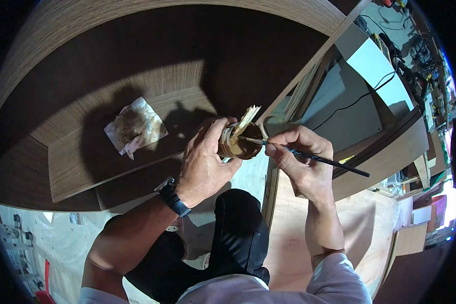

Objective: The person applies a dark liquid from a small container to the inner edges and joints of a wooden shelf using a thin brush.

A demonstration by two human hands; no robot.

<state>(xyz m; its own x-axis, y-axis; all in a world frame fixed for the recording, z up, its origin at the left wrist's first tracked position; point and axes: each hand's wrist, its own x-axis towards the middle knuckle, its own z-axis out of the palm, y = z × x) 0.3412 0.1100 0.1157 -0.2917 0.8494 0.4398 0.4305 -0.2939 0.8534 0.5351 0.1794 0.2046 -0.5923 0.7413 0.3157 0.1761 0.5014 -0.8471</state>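
Observation:
My left hand [209,163] is wrapped around a small open jar [228,146] of brownish paint or stain, tilted with its mouth towards my right hand. A splintered wooden stick [247,118] stands up out of the jar. My right hand [304,159] pinches a thin dark-handled paintbrush [328,161], and its bristle end is inside the jar's mouth. A stained, crumpled cloth or paper wipe [135,125] lies on the wood-grain shelf board [72,171] to the left of my hands.
Curved wood-grain cabinet panels [212,3] surround the dark recess in front of me. On the right are grey and white panels [338,98] with a black cable across them, and a curved wooden edge [387,152]. A plywood sheet [300,235] lies below right. Tools and cables clutter the far right.

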